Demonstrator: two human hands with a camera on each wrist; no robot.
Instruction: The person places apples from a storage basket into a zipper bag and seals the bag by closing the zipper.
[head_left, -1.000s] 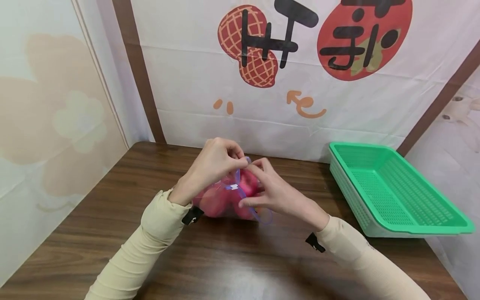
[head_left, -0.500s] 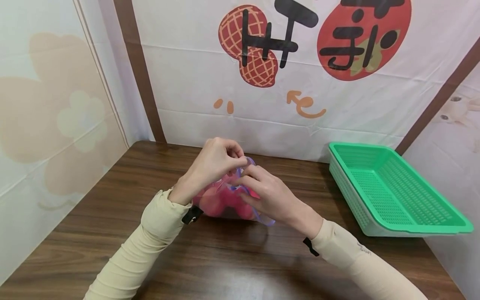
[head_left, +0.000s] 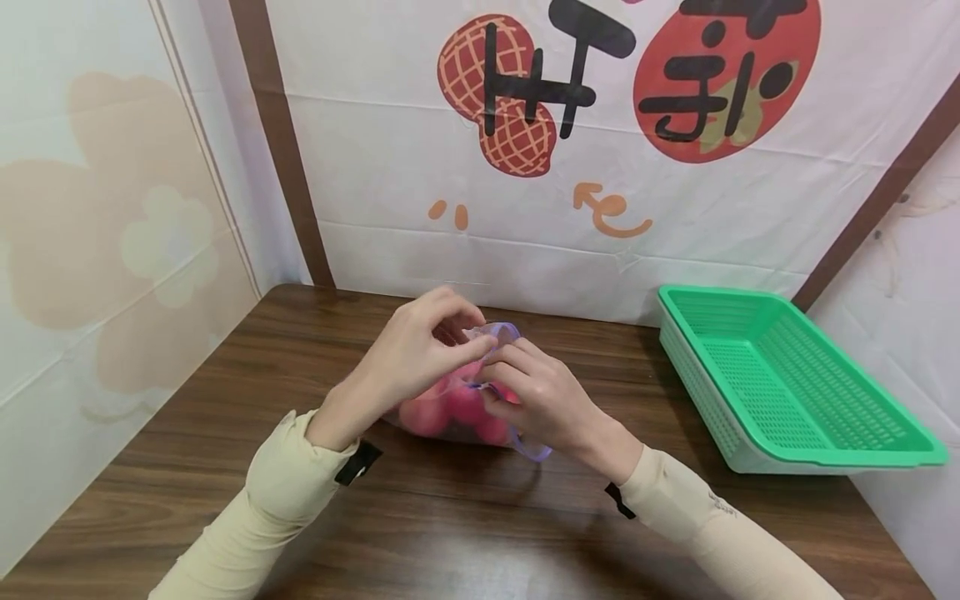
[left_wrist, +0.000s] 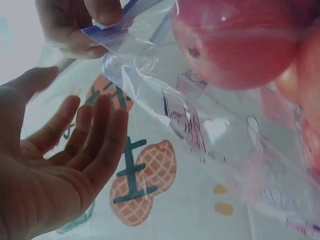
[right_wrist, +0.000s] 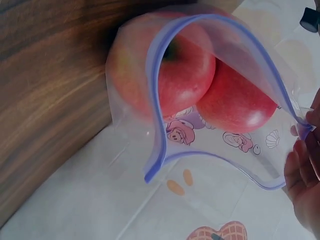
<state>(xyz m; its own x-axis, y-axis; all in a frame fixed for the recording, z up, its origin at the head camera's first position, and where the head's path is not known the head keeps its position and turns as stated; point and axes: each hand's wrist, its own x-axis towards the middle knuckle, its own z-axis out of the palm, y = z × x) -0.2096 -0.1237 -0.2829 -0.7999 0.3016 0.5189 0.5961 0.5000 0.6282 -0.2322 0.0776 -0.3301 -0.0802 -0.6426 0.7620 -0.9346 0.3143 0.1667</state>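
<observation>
A clear zip bag [right_wrist: 157,95] with a purple-blue zip edge and cartoon prints stands on the table, its mouth gaping in the right wrist view. Inside are several red apples [right_wrist: 237,100], one with its stem hollow showing. My right hand [head_left: 543,392] pinches one end of the zip edge; in the left wrist view its fingertips [left_wrist: 105,12] hold that corner. Just beside the bag's mouth is my left hand [left_wrist: 65,165], its fingers loosely extended and thumb apart, holding nothing. From the head view, both hands cover part of the bag's top.
A green plastic basket [head_left: 757,400] with perforated walls stands to the right on the brown wooden table [head_left: 420,533]. Behind the table hangs a white printed cloth [head_left: 375,167], and another cloth panel [head_left: 112,333] borders the left side.
My left hand's fingers have spread from their pinch at the bag's top, and that hand has shifted slightly left. My right hand has moved left onto the zip edge and now pinches it.
</observation>
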